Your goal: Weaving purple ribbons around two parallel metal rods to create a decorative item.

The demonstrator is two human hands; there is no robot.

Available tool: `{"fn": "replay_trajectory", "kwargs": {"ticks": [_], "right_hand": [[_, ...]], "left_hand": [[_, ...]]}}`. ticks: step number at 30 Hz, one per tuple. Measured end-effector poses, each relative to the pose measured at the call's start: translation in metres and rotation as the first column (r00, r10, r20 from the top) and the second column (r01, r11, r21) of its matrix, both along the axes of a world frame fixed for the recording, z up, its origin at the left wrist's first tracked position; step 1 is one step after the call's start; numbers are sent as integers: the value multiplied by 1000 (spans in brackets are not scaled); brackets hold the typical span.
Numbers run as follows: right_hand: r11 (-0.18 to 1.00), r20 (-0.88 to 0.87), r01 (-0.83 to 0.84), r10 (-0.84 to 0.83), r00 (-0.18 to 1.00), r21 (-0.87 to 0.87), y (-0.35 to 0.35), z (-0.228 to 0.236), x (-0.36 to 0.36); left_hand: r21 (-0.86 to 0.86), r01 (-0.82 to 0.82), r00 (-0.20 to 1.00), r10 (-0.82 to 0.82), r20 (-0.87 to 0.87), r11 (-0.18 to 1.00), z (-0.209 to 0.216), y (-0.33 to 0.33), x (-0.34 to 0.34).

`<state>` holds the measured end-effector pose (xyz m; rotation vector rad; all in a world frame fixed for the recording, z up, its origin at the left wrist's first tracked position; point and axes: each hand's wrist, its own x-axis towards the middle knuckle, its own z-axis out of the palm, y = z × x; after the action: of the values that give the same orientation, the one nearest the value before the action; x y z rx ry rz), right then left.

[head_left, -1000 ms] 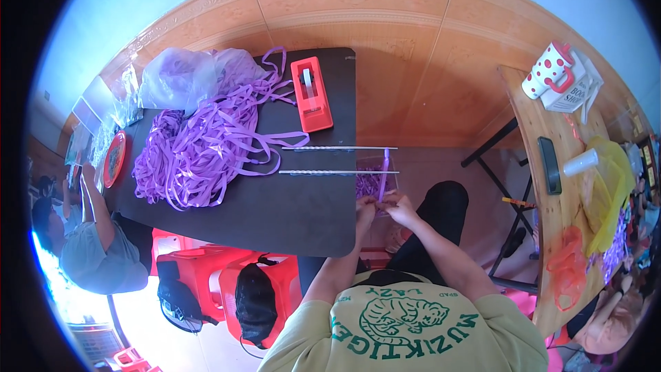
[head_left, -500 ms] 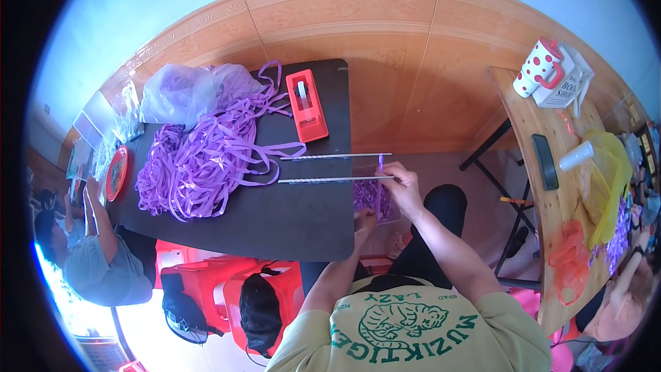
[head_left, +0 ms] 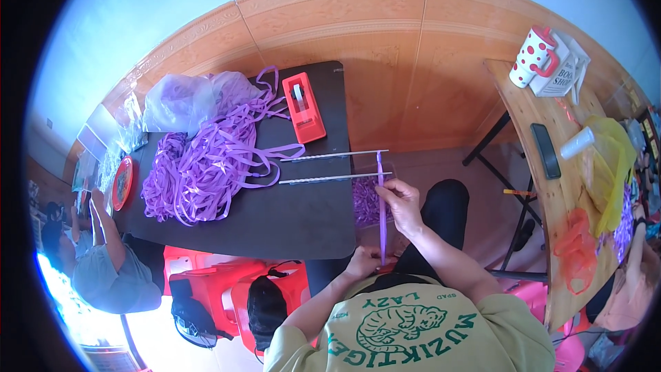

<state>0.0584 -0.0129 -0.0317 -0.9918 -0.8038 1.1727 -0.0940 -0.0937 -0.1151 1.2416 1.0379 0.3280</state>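
Observation:
Two thin metal rods, the far rod [head_left: 337, 155] and the near rod [head_left: 334, 178], lie side by side and jut past the right edge of the dark table [head_left: 303, 220]. Around their tips runs a purple ribbon [head_left: 383, 231], pulled straight toward my body. Just below the near rod's tip, my right hand [head_left: 401, 205] pinches the ribbon between thumb and fingers. My left hand [head_left: 363, 262] is closed on its lower stretch near my lap. A big tangled heap of purple ribbon [head_left: 200, 165] covers the table's left part.
A red tape dispenser [head_left: 303, 107] stands behind the rods. Below the table edge sits a clear bin of purple pieces [head_left: 366, 200]. Red stools [head_left: 227, 289] are at the near left. The wooden table [head_left: 523, 107] at right bears a phone [head_left: 545, 151]. Other people sit at both sides.
My left hand has drawn back toward my body, and the ribbon now stretches long between it and the rods. My right hand has shifted slightly nearer, below the near rod's tip.

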Motion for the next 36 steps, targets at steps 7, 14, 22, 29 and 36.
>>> {"fn": "replay_trajectory", "kwargs": {"ticks": [7,14,22,29,36], "right_hand": [[992,-104,123,-120,987,30,-4,14,-11],[997,52,82,-82,995,6,-11,5,-13],[988,-72,-89,80,994,-129,-26,30,-16],[981,-161,-136,113,980,-141,-45,50,-18],[972,-49,-157,151,987,-174,-68,57,-12]], "left_hand": [[-33,-8,992,12,123,999,51,-11,-1],[174,-25,1000,21,22,984,19,-19,-13],[209,18,1000,-13,-23,978,65,-23,-9],[310,28,997,-49,59,950,102,-23,-12],[767,-26,999,39,2,641,224,15,-23]]}}
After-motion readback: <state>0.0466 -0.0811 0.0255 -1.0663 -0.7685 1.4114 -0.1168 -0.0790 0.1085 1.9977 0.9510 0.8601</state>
